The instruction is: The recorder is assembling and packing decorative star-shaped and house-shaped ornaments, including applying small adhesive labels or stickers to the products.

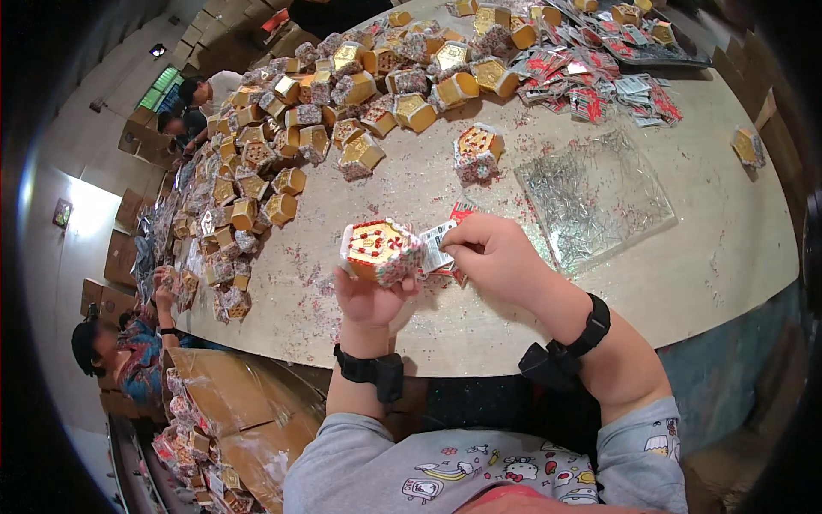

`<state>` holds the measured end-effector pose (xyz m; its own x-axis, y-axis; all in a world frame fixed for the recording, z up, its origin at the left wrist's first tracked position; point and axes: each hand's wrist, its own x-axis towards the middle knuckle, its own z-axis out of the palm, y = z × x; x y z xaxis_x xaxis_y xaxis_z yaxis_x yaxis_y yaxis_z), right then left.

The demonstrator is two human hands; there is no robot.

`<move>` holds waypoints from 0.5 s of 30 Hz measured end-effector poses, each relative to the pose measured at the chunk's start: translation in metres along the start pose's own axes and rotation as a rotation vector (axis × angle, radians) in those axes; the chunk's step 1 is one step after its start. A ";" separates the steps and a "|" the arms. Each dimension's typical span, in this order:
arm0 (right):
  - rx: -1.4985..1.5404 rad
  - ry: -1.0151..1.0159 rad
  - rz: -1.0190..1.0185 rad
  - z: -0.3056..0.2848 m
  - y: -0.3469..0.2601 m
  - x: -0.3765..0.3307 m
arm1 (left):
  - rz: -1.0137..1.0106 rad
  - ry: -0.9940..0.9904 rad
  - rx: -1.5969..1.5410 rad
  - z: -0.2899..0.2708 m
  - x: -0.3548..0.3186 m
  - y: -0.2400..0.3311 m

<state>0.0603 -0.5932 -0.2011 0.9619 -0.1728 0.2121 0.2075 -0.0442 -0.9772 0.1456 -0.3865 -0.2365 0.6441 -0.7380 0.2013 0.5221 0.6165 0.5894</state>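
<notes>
My left hand (372,300) is closed around a small house-shaped ornament (377,247), gold with red dots and white and pink sprinkled edges. It is held tilted above the table. My right hand (501,257) pinches a white printed tag (436,246) between thumb and fingers, right beside the ornament's right side. Whether the tag is fastened to the ornament cannot be made out. Under and behind the right fingers lie a few red and white tags (463,210). Another house ornament (478,154) stands alone beyond my hands.
A clear plastic tray or bag (661,199) of thin silver pieces lies right of my hands. Many house ornaments (355,88) are heaped far and left. Red and white tags (591,86) are piled at far right. Other people sit at left, near a cardboard box (235,385).
</notes>
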 end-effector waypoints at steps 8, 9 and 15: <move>-0.024 -0.050 -0.029 0.003 -0.009 -0.004 | -0.092 0.290 -0.021 0.017 0.008 0.000; -0.023 -0.053 -0.031 0.003 -0.010 -0.004 | -0.092 0.302 -0.050 0.019 0.009 0.000; -0.025 -0.039 -0.092 0.008 -0.011 -0.007 | -0.139 0.410 0.085 0.024 0.008 -0.001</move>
<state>0.0530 -0.5841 -0.1921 0.9454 -0.1282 0.2996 0.2908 -0.0828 -0.9532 0.1369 -0.3997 -0.2169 0.7485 -0.6316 -0.2020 0.5828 0.4813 0.6548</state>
